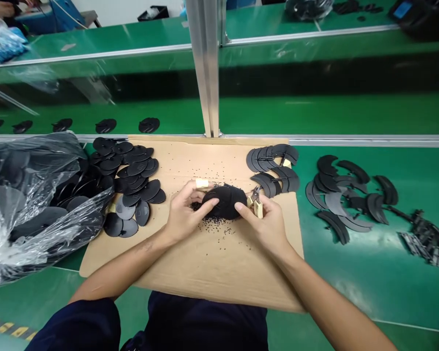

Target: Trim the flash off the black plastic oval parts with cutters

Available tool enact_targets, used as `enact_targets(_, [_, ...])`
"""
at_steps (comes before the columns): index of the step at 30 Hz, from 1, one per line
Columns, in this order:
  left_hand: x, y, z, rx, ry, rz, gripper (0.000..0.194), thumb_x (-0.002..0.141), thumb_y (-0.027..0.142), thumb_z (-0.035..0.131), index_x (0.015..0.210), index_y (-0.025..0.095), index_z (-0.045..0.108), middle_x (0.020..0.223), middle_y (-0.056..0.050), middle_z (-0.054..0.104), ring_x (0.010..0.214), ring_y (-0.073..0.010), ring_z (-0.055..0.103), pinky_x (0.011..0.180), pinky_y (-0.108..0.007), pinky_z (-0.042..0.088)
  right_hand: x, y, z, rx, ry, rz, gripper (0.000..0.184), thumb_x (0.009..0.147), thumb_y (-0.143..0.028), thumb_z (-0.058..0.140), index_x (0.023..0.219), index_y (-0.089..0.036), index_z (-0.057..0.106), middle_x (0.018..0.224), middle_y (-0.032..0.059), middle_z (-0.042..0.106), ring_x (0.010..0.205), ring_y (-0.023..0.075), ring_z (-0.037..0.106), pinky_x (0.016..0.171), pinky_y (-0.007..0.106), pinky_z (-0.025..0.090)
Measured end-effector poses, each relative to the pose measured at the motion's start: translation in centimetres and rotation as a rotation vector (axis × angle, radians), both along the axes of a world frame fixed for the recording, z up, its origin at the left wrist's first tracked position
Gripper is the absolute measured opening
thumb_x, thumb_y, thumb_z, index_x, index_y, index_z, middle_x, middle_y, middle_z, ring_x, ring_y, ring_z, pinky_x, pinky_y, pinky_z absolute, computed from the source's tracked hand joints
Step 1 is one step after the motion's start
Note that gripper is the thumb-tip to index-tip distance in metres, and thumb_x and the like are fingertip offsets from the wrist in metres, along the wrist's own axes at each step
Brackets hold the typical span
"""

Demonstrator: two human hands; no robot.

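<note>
Pinching a rounded black plastic part [225, 202] from both sides, a seated or standing person, which of the two cannot be told, works bare-handed over a cardboard sheet [212, 273] on a green tabletop [373, 278]. The part is held just above the middle of the cardboard. On its left edge, the left hand [186, 209] presses its thumb on top, with the other fingers curled behind and beneath; one finger wears a pale yellow wrap [202, 183]. On the opposite edge, the right hand [265, 219] lays its thumb on the part, while small pliers [256, 200] with pale yellow grips sit among its curled fingers. How tightly those fingers close cannot be told.

Tiny black bits [219, 230] are scattered on the cardboard beneath and around the part. To the left lies a loose heap of flat black discs [139, 168], and beside it a clear plastic bag [32, 209] filled with similar ones. At the cardboard's upper right, overlapping black crescents [272, 157] form two curved rows. Farther right, on the green surface, are loose crescent pieces [336, 195] and a pile of narrow black strips [426, 234]. Beyond a metal post [205, 73], more green surfaces stretch away.
</note>
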State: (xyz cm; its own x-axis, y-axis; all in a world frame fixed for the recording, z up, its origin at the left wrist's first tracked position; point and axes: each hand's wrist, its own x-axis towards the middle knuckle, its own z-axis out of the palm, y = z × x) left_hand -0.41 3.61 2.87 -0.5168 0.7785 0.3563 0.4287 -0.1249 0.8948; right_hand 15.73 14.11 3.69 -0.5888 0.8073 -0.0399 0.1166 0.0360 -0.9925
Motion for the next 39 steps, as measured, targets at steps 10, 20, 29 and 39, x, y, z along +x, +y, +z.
enact_targets(10, [0.1, 0.0, -0.6, -0.121, -0.02, -0.01, 0.026, 0.087, 0.032, 0.072, 0.106, 0.019, 0.059, 0.096, -0.003, 0.066, 0.08, -0.0118, 0.064, 0.068, -0.022, 0.055, -0.2, -0.8, -0.3, 0.083, 0.031, 0.008, 0.031, 0.083, -0.045, 0.072, 0.072, -0.021, 0.056, 0.063, -0.0052, 0.042, 0.057, 0.0106, 0.036, 0.055, 0.025, 0.036])
enact_targets(20, [-0.5, 0.0, -0.2, -0.103, 0.105, -0.234, 0.021, 0.098, 0.032, 0.058, 0.095, 0.014, 0.067, 0.082, -0.003, 0.07, 0.073, -0.0124, 0.064, 0.065, -0.023, 0.053, 0.1, -0.1, -0.8, 0.359, 0.041, 0.06, 0.014, 0.089, -0.034, 0.069, 0.094, -0.022, 0.068, 0.086, 0.0026, 0.07, 0.076, 0.0169, 0.063, 0.071, 0.031, 0.053])
enact_targets(29, [-0.5, -0.8, 0.5, 0.003, 0.271, -0.257, 0.023, 0.089, 0.031, 0.074, 0.106, 0.016, 0.07, 0.091, -0.006, 0.076, 0.077, -0.0132, 0.07, 0.069, -0.025, 0.058, 0.5, -0.2, -0.8, 0.57, 0.116, 0.206, 0.013, 0.09, -0.014, 0.066, 0.099, -0.023, 0.071, 0.09, 0.0033, 0.074, 0.081, 0.0173, 0.071, 0.073, 0.033, 0.058])
enact_targets(39, [-0.8, -0.8, 1.0, 0.2, 0.317, -0.277, 0.026, 0.088, 0.022, 0.075, 0.113, 0.018, 0.071, 0.084, -0.003, 0.076, 0.074, -0.0125, 0.065, 0.069, -0.027, 0.053, 0.1, -0.8, -1.4, 0.53, 0.217, 0.242, 0.02, 0.087, -0.009, 0.068, 0.101, -0.023, 0.07, 0.096, 0.0046, 0.073, 0.087, 0.0173, 0.071, 0.077, 0.032, 0.06])
